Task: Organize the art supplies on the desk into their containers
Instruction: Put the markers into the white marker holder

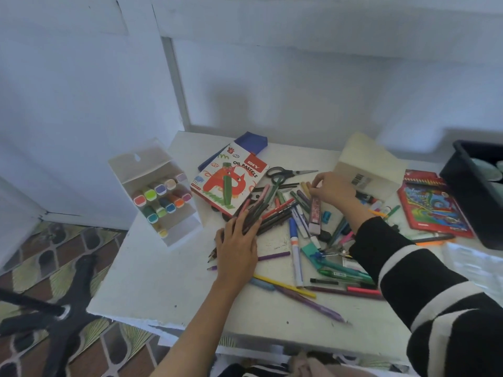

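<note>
Striped sleeve (424,281), left hand (236,248) holding pencils (261,213), right hand (333,189) pinching olive stick (306,187)

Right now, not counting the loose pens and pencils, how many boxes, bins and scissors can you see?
Boxes: 4 (marker case, oil pastels box, white box, red pencil box)
Bins: 1 (black bin)
Scissors: 1 (scissors)
Total: 6
</note>
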A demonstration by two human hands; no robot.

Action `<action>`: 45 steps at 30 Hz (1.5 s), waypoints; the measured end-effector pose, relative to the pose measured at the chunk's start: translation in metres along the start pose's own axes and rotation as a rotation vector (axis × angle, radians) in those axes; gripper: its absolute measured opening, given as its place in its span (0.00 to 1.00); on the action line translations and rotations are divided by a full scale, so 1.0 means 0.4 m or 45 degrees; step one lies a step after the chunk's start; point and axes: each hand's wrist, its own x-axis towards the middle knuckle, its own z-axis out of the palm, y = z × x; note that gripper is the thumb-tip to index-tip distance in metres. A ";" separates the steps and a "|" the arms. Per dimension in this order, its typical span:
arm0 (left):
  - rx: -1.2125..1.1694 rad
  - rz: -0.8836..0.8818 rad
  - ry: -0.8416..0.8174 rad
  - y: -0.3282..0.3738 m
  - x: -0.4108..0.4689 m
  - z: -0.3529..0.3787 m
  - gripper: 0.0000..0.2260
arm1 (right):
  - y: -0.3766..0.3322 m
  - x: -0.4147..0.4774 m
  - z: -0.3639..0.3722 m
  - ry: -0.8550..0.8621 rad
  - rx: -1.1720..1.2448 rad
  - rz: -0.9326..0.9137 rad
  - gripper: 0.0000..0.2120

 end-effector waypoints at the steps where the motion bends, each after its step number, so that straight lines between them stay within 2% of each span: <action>1: -0.002 -0.004 0.005 0.000 0.000 0.000 0.18 | 0.000 0.002 0.001 -0.001 0.002 -0.024 0.05; 4: 0.005 -0.006 0.009 0.000 -0.001 0.000 0.17 | -0.022 0.005 0.013 0.042 -0.022 -0.199 0.01; 6: 0.009 -0.007 0.016 -0.002 0.000 -0.001 0.17 | -0.049 0.000 0.026 0.052 -0.020 -0.288 0.03; 9: -0.002 -0.008 0.021 -0.003 0.001 0.000 0.18 | -0.081 -0.007 0.042 -0.016 -0.248 -0.234 0.13; 12: -0.015 -0.009 0.020 0.004 0.002 -0.001 0.17 | -0.085 -0.015 0.042 -0.022 -0.410 -0.173 0.15; 14: 0.000 -0.041 0.028 0.016 0.007 -0.006 0.17 | -0.070 -0.019 0.038 0.014 -0.389 -0.163 0.12; 16: 0.028 -0.079 0.065 0.034 0.021 -0.016 0.15 | -0.052 -0.028 0.038 -0.044 -0.307 -0.162 0.11; 19: -0.019 -0.015 0.168 0.068 0.062 -0.030 0.14 | -0.039 -0.052 0.045 -0.152 -0.221 -0.164 0.18; 22: -0.045 0.163 0.186 0.111 0.130 -0.030 0.14 | -0.034 -0.073 0.062 -0.098 -0.205 -0.159 0.24; 24: 0.030 0.225 0.046 0.136 0.184 -0.032 0.15 | -0.034 -0.080 0.073 -0.077 -0.210 -0.139 0.28; 28: 0.278 0.270 -0.451 0.152 0.282 -0.021 0.20 | -0.028 -0.080 0.083 -0.068 -0.156 -0.061 0.32; 30: 0.344 0.297 -0.555 0.158 0.316 -0.020 0.18 | -0.025 -0.080 0.083 -0.060 -0.095 -0.045 0.32; 32: 0.367 0.336 -0.558 0.167 0.337 -0.027 0.14 | -0.022 -0.077 0.084 -0.057 -0.015 -0.022 0.33; 35: 0.385 0.398 -0.501 0.176 0.357 -0.039 0.11 | -0.013 -0.068 0.091 -0.080 0.094 0.020 0.30; 40: 0.315 0.501 -0.505 0.160 0.365 -0.044 0.12 | 0.000 -0.074 0.078 -0.095 0.418 0.081 0.11; 43: 0.100 0.501 -0.409 0.140 0.368 -0.050 0.10 | 0.001 -0.094 0.053 -0.056 0.573 0.106 0.09; 45: -0.219 0.439 -0.342 0.128 0.368 -0.065 0.08 | -0.001 -0.106 0.036 -0.038 0.682 0.099 0.09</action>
